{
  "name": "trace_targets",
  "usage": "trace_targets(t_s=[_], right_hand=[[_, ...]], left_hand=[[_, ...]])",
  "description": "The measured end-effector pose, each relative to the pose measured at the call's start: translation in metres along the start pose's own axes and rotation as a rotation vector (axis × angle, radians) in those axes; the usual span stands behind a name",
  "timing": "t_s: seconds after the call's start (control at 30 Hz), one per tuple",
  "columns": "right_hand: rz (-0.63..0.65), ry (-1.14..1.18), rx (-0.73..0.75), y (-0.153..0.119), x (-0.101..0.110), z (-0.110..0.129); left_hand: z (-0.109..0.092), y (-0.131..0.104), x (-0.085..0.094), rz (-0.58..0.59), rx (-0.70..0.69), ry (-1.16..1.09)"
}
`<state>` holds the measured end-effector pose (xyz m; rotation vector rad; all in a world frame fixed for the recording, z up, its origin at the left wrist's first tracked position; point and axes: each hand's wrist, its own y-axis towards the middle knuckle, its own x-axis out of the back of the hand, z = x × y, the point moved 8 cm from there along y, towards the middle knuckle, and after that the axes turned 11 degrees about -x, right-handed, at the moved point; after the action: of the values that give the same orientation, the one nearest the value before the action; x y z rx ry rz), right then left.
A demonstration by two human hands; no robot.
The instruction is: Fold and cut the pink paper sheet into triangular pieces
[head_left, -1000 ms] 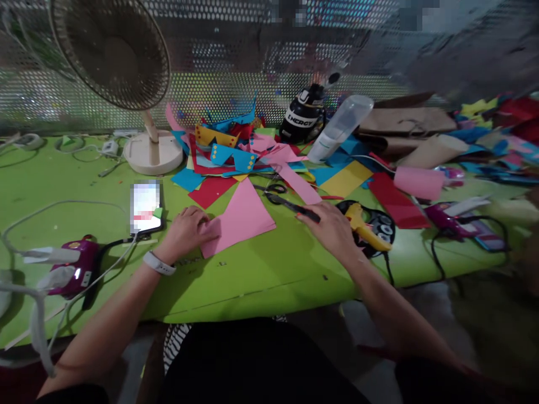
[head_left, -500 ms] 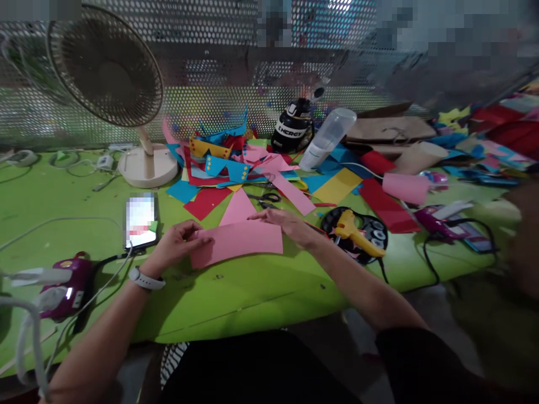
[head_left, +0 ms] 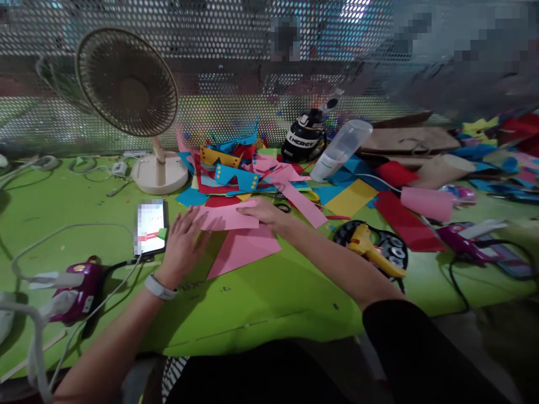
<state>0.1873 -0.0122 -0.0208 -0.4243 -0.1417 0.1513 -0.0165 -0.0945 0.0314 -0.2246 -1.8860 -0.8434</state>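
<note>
A pink paper strip [head_left: 229, 217] lies across a larger pink paper piece [head_left: 244, 252] with slanted sides, near the middle of the table. My right hand [head_left: 267, 217] grips the strip near its right end, thumb towards the left and fingers at its far edge. At the strip's left end, my left hand [head_left: 182, 247] has its fingers outstretched and apart, the tips by the paper. Scissors [head_left: 282, 207] lie just beyond my right hand, partly covered.
A phone [head_left: 150, 227], a fan [head_left: 160, 171] and a purple power adapter [head_left: 76, 292] stand to the left. Paper glasses [head_left: 236, 178], a black bottle [head_left: 302, 137] and a clear bottle [head_left: 343, 148] are behind. To the right, a yellow glue gun [head_left: 373, 249] rests on a black pad.
The pink strip has moved away from me and now looks narrower, uncovering more of the pink piece below. My left hand has gone from pinching the strip to spread fingers. The view has shifted.
</note>
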Motion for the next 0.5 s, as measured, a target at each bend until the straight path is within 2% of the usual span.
trace_targets(t_s=[0.07, 0.13, 0.2, 0.3, 0.4, 0.5], right_hand=[[-0.012, 0.034, -0.011, 0.013, -0.007, -0.001], [-0.037, 0.061, -0.021, 0.023, -0.012, -0.002], [-0.054, 0.074, -0.035, 0.031, -0.018, -0.002], [-0.064, 0.065, -0.038, 0.041, -0.027, 0.001], [-0.094, 0.021, -0.009, 0.048, -0.032, 0.009], [-0.154, -0.061, 0.061, 0.045, -0.027, 0.02]], left_hand=[[-0.012, 0.001, -0.014, 0.164, -0.063, 0.076], [-0.017, 0.0, -0.027, 0.308, -0.047, 0.103], [-0.017, 0.001, -0.037, 0.399, 0.002, 0.11], [-0.01, 0.012, -0.047, 0.437, 0.069, 0.117], [0.007, 0.027, -0.058, 0.465, 0.165, 0.141], [0.024, 0.041, -0.065, 0.469, 0.212, 0.205]])
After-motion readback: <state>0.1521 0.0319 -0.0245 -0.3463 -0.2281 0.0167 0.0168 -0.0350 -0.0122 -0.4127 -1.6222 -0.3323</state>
